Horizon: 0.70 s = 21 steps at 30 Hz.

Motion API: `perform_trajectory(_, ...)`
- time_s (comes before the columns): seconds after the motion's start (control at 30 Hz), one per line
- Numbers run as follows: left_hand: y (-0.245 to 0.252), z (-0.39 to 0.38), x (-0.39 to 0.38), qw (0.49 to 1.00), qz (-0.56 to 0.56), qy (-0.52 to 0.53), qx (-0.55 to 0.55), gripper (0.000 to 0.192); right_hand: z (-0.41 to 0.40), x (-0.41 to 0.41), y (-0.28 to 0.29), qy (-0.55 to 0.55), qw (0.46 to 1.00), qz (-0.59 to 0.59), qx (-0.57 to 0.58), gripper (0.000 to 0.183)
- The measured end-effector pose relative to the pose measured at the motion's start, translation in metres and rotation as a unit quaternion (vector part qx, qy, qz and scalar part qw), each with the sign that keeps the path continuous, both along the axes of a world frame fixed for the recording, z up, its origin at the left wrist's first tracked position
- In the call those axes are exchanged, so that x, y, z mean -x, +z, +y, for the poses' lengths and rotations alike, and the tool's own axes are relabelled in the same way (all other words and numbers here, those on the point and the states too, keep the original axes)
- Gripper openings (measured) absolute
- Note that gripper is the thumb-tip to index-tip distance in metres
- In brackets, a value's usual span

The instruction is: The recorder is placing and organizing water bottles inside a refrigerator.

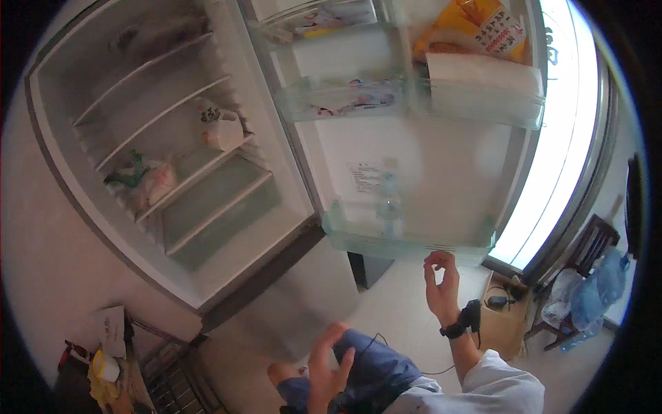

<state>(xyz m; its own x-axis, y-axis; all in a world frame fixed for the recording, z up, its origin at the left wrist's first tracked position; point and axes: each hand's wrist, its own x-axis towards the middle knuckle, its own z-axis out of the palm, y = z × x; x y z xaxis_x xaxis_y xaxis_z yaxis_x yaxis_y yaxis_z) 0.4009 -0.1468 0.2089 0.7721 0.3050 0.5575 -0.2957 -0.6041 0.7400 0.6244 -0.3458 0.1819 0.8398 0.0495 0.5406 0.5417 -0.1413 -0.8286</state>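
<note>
An upright refrigerator stands before me with its door (pixel 439 171) swung wide to the right. My right hand (pixel 443 287) is at the front edge of the lowest clear door bin (pixel 414 247), its thumb and fingers curled into a loop; whether it touches the bin is unclear. No object shows in it. Inside that bin a clear plastic bottle (pixel 389 207) stands upright. My left hand (pixel 331 362) is low in front of my legs, fingers apart and holding nothing. On the lower glass shelf (pixel 194 178) are a knotted plastic bag (pixel 158 181) and a white container (pixel 227 129).
Upper door bins hold a yellow food packet (pixel 473 31) and printed packages (pixel 370 95). At right are a cardboard box (pixel 501 331) and a wooden chair (pixel 595 243) with blue plastic bags (pixel 600 290). A yellow-rimmed tub (pixel 107 366) and a black wire rack (pixel 178 380) stand lower left.
</note>
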Motion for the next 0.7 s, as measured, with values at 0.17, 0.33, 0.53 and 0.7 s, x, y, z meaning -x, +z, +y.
perform_trajectory(0.17, 0.066, 0.010, -0.085, 0.995, -0.068, -0.040, 0.063, 0.063, 0.006, 0.009, -0.007, -0.011, 0.996, -0.037, 0.080, 0.032)
perform_trajectory(0.33, 0.140, -0.002, -0.162, 0.980, -0.072, 0.053, -0.179, 0.089, 0.000, 0.000, -0.023, -0.004, 0.997, 0.001, 0.072, 0.030)
perform_trajectory(0.53, 0.090, -0.021, -0.262, 0.996, -0.083, 0.007, -0.028, 0.097, 0.002, -0.003, -0.032, 0.006, 0.997, -0.014, 0.069, 0.028)
perform_trajectory(0.7, 0.109, -0.007, -0.265, 0.991, -0.124, 0.016, -0.042, 0.091, 0.004, 0.003, -0.022, 0.011, 0.997, -0.011, 0.074, 0.026)
